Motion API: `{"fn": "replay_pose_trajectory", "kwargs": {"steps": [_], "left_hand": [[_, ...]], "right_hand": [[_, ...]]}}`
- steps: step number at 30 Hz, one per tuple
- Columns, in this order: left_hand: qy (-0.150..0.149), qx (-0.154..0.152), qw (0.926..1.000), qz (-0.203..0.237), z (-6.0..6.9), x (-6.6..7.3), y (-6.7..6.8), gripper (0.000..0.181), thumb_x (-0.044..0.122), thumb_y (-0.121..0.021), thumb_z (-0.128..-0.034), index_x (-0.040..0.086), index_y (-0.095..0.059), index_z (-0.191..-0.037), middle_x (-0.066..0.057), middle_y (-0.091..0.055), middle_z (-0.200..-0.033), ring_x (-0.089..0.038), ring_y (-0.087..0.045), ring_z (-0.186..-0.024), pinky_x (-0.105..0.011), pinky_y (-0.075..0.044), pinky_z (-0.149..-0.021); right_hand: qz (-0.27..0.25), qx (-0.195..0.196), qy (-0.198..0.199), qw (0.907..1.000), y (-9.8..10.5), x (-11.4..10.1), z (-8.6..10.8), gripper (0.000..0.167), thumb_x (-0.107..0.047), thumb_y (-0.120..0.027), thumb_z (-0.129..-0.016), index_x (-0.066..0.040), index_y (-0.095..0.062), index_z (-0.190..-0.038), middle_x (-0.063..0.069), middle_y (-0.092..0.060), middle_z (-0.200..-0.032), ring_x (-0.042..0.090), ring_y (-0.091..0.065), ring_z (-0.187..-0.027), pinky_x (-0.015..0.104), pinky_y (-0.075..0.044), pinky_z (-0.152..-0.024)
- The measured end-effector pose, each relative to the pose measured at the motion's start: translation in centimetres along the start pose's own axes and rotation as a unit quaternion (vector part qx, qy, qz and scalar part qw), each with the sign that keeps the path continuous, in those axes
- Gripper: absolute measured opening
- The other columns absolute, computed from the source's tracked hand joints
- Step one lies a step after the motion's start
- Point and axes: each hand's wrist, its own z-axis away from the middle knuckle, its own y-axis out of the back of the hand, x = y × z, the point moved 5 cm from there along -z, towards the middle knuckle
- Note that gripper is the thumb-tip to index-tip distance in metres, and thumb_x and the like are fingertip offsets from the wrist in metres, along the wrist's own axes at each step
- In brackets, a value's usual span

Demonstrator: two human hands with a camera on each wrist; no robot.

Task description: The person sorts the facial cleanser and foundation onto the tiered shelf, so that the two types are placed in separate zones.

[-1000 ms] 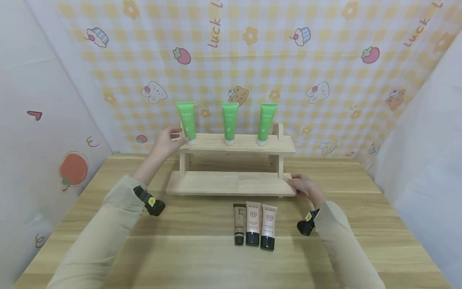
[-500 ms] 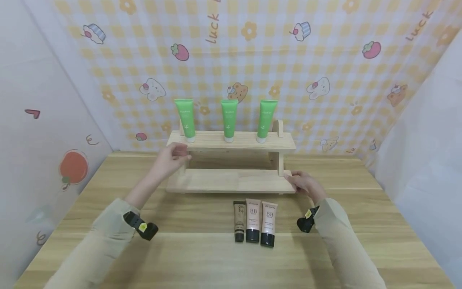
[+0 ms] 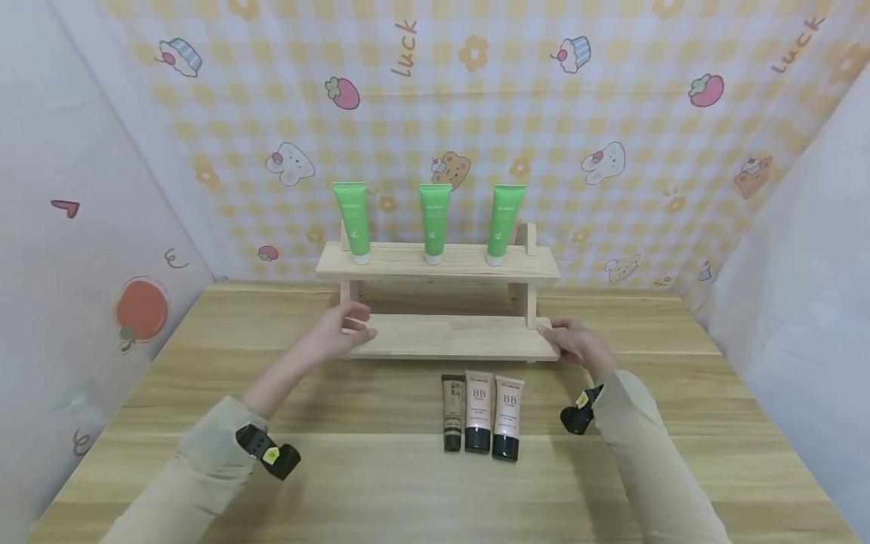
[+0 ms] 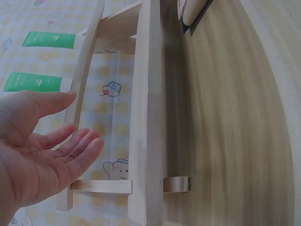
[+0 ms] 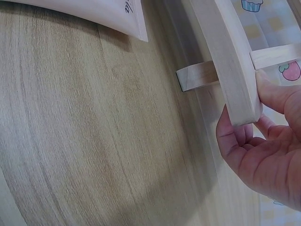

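A two-tier wooden display rack [image 3: 435,338] stands at the back of the table. My right hand [image 3: 579,349] grips the right end of its lower board, thumb on top and fingers curled underneath in the right wrist view. At the left end, my left hand [image 3: 334,334] hovers in front of the lower board with loosely bent fingers and holds nothing. Three green tubes stand upright on white caps along the top board: a left tube [image 3: 354,223], a middle tube [image 3: 435,224] and a right tube [image 3: 505,225].
In front of the rack, two pink BB cream tubes [image 3: 479,412] and a slimmer brown tube [image 3: 452,413] lie side by side on the wooden table [image 3: 381,483]. A checked cloth backdrop [image 3: 408,136] hangs close behind the rack.
My left hand has left the left green tube and come down from the top board to the lower one. My right hand keeps its grip on the rack.
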Motion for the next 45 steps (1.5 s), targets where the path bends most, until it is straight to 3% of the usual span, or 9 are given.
{"fn": "replay_pose_trajectory", "kwargs": {"steps": [22, 41, 45], "left_hand": [[0.007, -0.054, 0.9985, -0.004, 0.4, -0.9, -4.8, 0.044, 0.020, -0.062, -0.0856, -0.005, -0.049, -0.119, -0.019, -0.060, -0.112, -0.032, -0.059, -0.101, -0.037, -0.054, -0.082], [0.035, -0.076, 0.9965, -0.007, -0.5, 0.1, -10.1, 0.033, 0.014, -0.065, -0.0821, 0.000, -0.056, -0.111, -0.012, -0.065, -0.101, -0.020, -0.062, -0.089, -0.033, -0.054, -0.081], [0.038, -0.088, 0.9953, -0.013, -0.7, 0.6, -11.1, 0.038, 0.016, -0.067, -0.0805, -0.002, -0.055, -0.112, -0.012, -0.065, -0.098, -0.018, -0.063, -0.082, -0.032, -0.055, -0.077]], "right_hand": [[0.006, -0.001, -0.011, 0.9999, 0.1, -0.1, 0.3, 0.062, -0.027, -0.047, -0.095, 0.005, -0.020, -0.139, -0.003, -0.048, -0.080, 0.002, -0.050, -0.064, 0.015, -0.046, -0.059], [0.015, 0.001, -0.010, 0.9998, 0.2, 0.1, 0.1, 0.063, -0.028, -0.046, -0.095, 0.005, -0.018, -0.140, -0.001, -0.048, -0.085, 0.003, -0.050, -0.066, 0.016, -0.046, -0.061], [0.008, 0.000, -0.006, 1.0000, 0.1, 0.0, 0.1, 0.062, -0.027, -0.046, -0.095, 0.007, -0.019, -0.140, 0.004, -0.050, -0.093, 0.003, -0.053, -0.068, 0.016, -0.049, -0.063]]}}
